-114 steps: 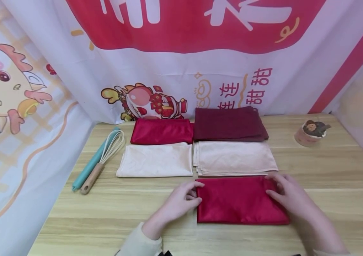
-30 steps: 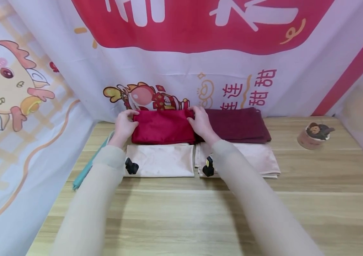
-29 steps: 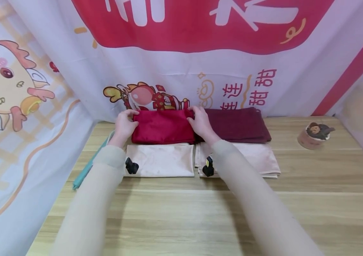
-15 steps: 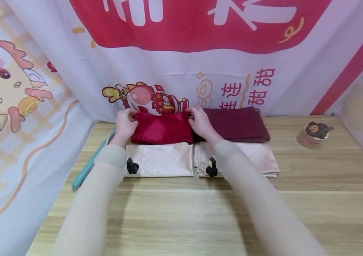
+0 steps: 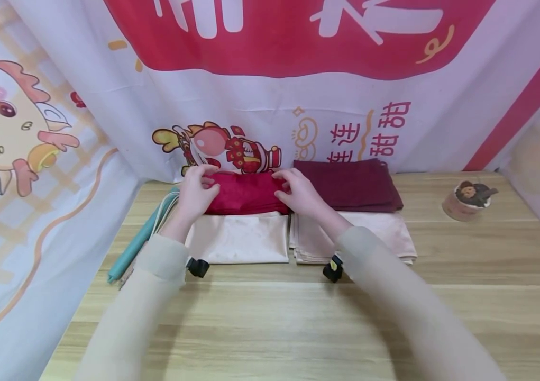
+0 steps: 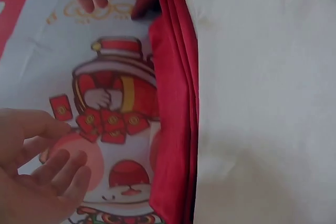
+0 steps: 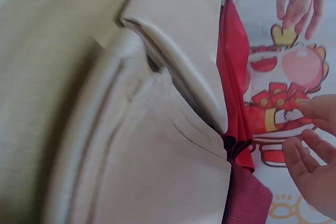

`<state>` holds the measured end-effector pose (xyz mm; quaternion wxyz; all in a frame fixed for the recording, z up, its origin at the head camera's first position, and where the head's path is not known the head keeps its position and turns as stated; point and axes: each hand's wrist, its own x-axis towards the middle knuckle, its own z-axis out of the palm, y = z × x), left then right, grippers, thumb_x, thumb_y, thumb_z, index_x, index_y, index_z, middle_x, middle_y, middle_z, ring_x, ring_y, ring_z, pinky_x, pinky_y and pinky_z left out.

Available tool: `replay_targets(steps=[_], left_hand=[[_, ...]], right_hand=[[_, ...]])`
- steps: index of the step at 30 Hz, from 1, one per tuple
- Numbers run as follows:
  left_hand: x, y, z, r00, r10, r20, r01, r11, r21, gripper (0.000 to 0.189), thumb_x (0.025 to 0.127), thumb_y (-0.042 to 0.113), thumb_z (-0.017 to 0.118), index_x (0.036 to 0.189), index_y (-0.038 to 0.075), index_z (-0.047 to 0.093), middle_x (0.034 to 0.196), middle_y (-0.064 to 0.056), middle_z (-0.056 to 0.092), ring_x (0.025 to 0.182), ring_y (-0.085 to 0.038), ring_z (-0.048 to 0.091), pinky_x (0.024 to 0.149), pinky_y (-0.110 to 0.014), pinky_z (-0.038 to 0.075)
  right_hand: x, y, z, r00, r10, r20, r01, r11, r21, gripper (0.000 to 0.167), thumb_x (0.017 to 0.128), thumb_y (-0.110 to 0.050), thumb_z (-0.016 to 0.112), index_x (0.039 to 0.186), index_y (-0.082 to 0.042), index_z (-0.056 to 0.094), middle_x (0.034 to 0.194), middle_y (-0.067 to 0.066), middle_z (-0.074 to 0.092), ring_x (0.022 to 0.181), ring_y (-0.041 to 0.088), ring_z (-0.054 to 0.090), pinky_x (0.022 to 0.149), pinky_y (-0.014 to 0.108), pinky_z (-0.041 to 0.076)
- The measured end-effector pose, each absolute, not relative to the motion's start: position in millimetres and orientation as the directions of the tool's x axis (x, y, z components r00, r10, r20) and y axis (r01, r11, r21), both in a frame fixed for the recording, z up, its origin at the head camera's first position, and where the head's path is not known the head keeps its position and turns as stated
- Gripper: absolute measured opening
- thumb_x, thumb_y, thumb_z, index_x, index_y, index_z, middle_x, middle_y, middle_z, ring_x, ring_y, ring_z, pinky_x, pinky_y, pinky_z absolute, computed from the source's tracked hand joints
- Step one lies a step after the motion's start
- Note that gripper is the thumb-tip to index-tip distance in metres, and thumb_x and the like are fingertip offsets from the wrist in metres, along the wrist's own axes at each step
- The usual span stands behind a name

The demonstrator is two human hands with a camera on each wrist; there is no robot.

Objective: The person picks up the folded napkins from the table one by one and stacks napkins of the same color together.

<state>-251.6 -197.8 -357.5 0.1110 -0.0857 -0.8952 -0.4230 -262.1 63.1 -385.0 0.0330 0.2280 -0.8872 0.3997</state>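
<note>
A folded red satin cloth point(image 5: 243, 193) lies on the back left red stack, whose layers show edge-on in the left wrist view. My left hand point(image 5: 195, 193) hovers over its left end, fingers loosely bent and holding nothing. Over the right end is my right hand point(image 5: 300, 193), its thumb and fingers parted. In the right wrist view a gap separates the right hand point(image 7: 315, 153) from the red layers point(image 7: 233, 72). The left wrist view shows the left hand point(image 6: 44, 169) likewise apart from the cloth point(image 6: 173, 108).
A folded maroon cloth point(image 5: 346, 185) lies right of the red stack. Two cream folded cloths point(image 5: 241, 238) sit in front. On the left are a teal rod point(image 5: 138, 243) and a whisk point(image 5: 171, 203), partly hidden. A small decorated cup point(image 5: 465, 203) stands at right.
The red cloth, earlier held at the table's front by both hands, now lies on the back left stack. Both hands have let go of it and moved slightly inward.
</note>
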Motion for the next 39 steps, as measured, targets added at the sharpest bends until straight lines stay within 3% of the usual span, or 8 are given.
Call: replay_targets(steps=[10, 17, 25, 34, 39], left_hand=[[-205.3, -190.8, -367.1, -0.960, 0.162, 0.228, 0.279, 0.611, 0.740, 0.036, 0.086, 0.005, 0.065, 0.121, -0.002, 0.059, 0.117, -0.020, 0.054, 0.102, -0.036, 0.055, 0.084, -0.046, 0.050], [-180.3, -198.1, -378.3, -0.967, 0.145, 0.211, 0.256, 0.591, 0.765, 0.036, 0.085, 0.001, 0.066, 0.120, -0.003, 0.059, 0.114, -0.021, 0.054, 0.099, -0.038, 0.055, 0.082, -0.047, 0.050], [-170.9, -232.4, -399.0, -0.985, 0.057, 0.163, 0.166, 0.575, 0.801, 0.036, 0.086, -0.002, 0.065, 0.120, -0.006, 0.058, 0.117, -0.026, 0.057, 0.100, -0.039, 0.057, 0.085, -0.046, 0.049], [-167.6, -271.0, -408.7, -0.997, -0.060, 0.041, -0.006, 0.631, 0.776, 0.040, 0.089, 0.005, 0.063, 0.127, -0.003, 0.056, 0.130, -0.023, 0.050, 0.112, -0.038, 0.052, 0.096, -0.047, 0.042], [-165.8, -277.5, -410.9, -0.999, -0.022, -0.046, -0.049, 0.650, 0.758, 0.047, 0.090, 0.007, 0.062, 0.134, -0.003, 0.049, 0.135, -0.028, 0.044, 0.119, -0.043, 0.047, 0.099, -0.051, 0.039]], right_hand=[[-219.2, 71.5, -393.0, -0.880, -0.424, 0.212, -0.436, 0.546, -0.716, 0.040, 0.089, -0.009, 0.067, 0.126, -0.003, 0.056, 0.118, 0.013, 0.052, 0.099, 0.028, 0.058, 0.079, 0.032, 0.052], [-199.1, 75.6, -407.4, -0.896, -0.421, 0.142, -0.378, 0.553, -0.743, 0.038, 0.091, -0.011, 0.065, 0.126, -0.002, 0.054, 0.117, 0.017, 0.052, 0.094, 0.025, 0.056, 0.080, 0.034, 0.049], [-200.2, 75.0, -419.6, -0.898, -0.422, 0.123, -0.382, 0.610, -0.694, 0.039, 0.089, -0.012, 0.067, 0.124, 0.000, 0.054, 0.103, 0.014, 0.054, 0.083, 0.019, 0.052, 0.072, 0.032, 0.046], [-210.2, 64.6, -427.5, -0.899, -0.433, 0.062, -0.360, 0.652, -0.668, 0.042, 0.089, -0.016, 0.067, 0.127, -0.005, 0.055, 0.113, 0.012, 0.051, 0.090, 0.020, 0.051, 0.078, 0.033, 0.045], [-213.2, 58.3, -426.3, -0.897, -0.440, 0.037, -0.361, 0.684, -0.634, 0.042, 0.088, -0.016, 0.069, 0.126, -0.005, 0.056, 0.113, 0.015, 0.051, 0.091, 0.023, 0.050, 0.081, 0.035, 0.045]])
